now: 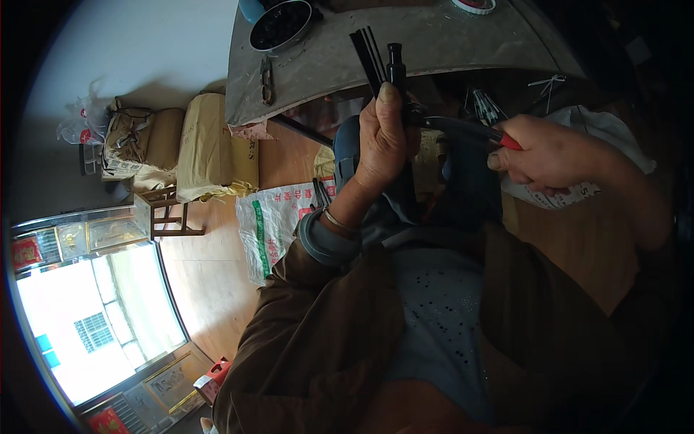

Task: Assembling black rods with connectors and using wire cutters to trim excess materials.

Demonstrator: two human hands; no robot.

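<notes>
Slippage is my worry — my left hand (pixel 381 148) clenches the black rod bundle (pixel 383 69) upright before the tabletop (pixel 434 43), my right hand (pixel 546 155) squeezes red-handled pliers (pixel 463 129) on it, and a twist could wrench it free.

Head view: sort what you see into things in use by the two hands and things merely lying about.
In use:
- left hand gripping a bundle of black rods
- right hand holding red-handled pliers against the bundle

Lying about:
- dark bowl on the grey table
- metal tool on the table
- printed sack on the floor
- wooden stool
</notes>
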